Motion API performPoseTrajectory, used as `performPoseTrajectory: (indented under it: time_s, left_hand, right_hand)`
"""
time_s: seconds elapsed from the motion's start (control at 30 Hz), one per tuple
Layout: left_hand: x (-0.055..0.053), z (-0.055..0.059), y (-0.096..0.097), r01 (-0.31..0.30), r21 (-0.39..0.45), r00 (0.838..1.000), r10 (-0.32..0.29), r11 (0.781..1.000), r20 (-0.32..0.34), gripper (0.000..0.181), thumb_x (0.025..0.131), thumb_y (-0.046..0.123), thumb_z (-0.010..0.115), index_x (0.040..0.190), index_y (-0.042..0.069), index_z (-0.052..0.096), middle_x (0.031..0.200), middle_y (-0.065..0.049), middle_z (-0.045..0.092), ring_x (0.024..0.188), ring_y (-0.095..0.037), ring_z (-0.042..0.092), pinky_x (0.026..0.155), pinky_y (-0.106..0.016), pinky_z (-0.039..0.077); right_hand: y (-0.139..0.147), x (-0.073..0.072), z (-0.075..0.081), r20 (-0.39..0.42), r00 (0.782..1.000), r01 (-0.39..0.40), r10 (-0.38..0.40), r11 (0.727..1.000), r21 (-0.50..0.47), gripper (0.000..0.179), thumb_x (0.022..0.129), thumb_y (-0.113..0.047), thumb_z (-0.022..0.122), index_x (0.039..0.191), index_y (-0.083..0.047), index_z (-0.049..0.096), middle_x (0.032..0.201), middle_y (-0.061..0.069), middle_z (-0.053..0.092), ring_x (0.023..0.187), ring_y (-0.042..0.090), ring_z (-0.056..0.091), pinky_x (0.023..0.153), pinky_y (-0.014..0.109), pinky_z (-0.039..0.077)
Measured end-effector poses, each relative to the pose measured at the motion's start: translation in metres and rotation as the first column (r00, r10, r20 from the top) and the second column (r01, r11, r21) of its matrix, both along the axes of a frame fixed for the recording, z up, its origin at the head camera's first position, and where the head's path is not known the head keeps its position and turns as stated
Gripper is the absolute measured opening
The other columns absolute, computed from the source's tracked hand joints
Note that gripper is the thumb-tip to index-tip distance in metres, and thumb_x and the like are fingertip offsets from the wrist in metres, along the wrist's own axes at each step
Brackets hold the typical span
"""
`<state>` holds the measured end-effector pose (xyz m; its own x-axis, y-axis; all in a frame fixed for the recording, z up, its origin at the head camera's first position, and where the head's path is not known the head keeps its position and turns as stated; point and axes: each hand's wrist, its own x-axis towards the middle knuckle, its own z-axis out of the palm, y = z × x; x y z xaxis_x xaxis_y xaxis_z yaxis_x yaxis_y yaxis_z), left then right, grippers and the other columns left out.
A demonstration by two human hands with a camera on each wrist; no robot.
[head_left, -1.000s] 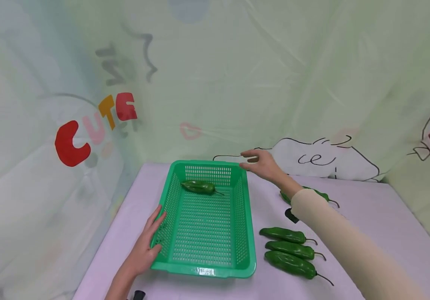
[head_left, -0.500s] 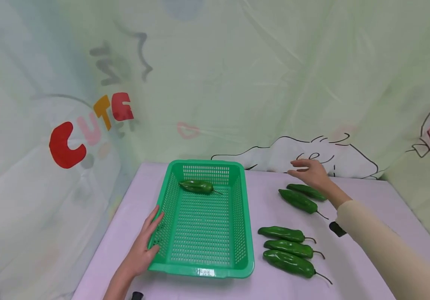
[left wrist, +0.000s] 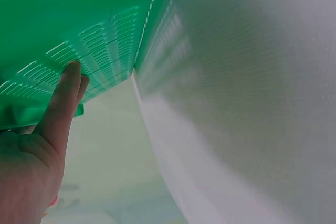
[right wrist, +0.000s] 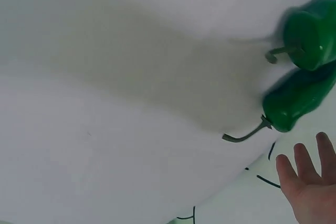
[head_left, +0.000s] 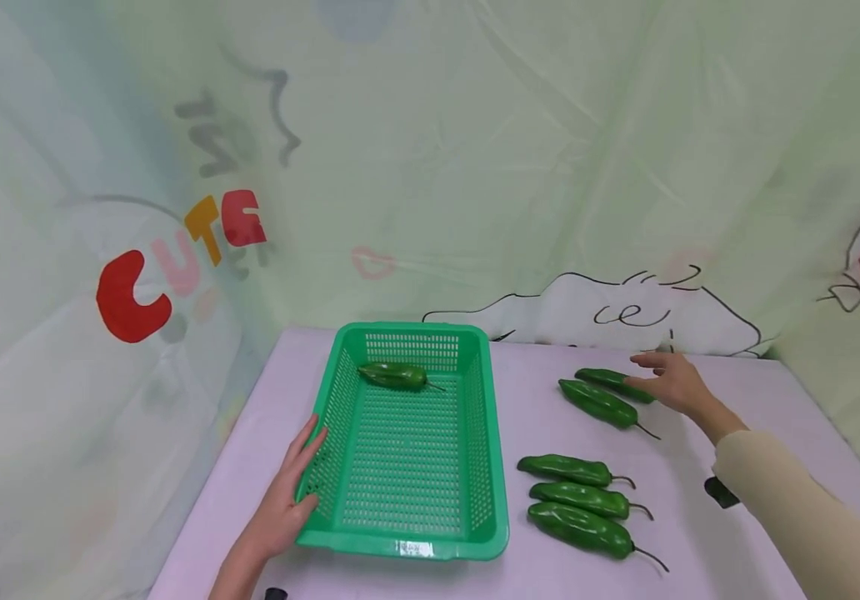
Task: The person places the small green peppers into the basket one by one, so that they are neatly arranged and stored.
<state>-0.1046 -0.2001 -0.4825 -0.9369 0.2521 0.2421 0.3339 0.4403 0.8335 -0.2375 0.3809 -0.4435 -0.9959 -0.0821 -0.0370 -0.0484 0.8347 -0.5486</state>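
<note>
My left hand point(head_left: 280, 500) holds the left rim of a green plastic basket point(head_left: 501, 500), thumb lapping over the rim. In the left wrist view, two straight fingertips press on the basket's slotted outer wall point(left wrist: 110, 3). One long green pepper point(head_left: 394, 376) lies inside at the far end. To the right, my right hand point(head_left: 673, 383) hovers at the stem end of the rearmost pepper point(head_left: 602, 378), thumb and fingers apart. Another pepper point(head_left: 601, 403) lies just in front of that one. The right wrist view shows the spread fingers near a pepper point(right wrist: 291, 103).
Nearer the front, a group of three green peppers point(head_left: 568, 469) lies in a row beside the basket. All stand on a pale cloth-covered table point(head_left: 550, 575). Printed fabric point(head_left: 475, 167) hangs close behind and along the left side.
My right hand has moved right from the basket's far corner and lowered to the rear pair of peppers. My left hand and the basket have stayed in place.
</note>
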Motion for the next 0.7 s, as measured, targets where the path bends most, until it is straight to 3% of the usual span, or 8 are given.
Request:
performPoseTrajectory:
  time_s: [0.3,0.7]
  left_hand:
    - [0.000,-0.001,0.001,-0.010,-0.018,1.000,0.010,1.000,-0.016,0.092,0.066,-0.016,0.050,0.154,0.003,0.031,0.164,-0.010,0.013,0.148,-0.041,0.010,0.107,-0.071,0.014]
    - [0.001,-0.002,0.001,-0.014,-0.011,1.000,0.014,1.000,0.007,0.092,0.066,-0.017,0.049,0.154,0.004,0.031,0.164,-0.009,0.013,0.148,-0.040,0.010,0.107,-0.069,0.015]
  right_hand:
    - [0.000,-0.005,-0.027,-0.016,0.999,-0.028,0.028,1.000,0.011,0.056,0.090,-0.019,0.067,0.131,0.015,0.051,0.133,0.041,0.046,0.116,0.061,0.045,0.091,0.066,0.042]
    - [0.000,-0.014,-0.044,-0.032,0.998,-0.047,0.048,0.998,0.035,0.048,0.087,-0.010,0.066,0.125,0.017,0.055,0.125,0.041,0.052,0.113,0.058,0.047,0.091,0.067,0.040]
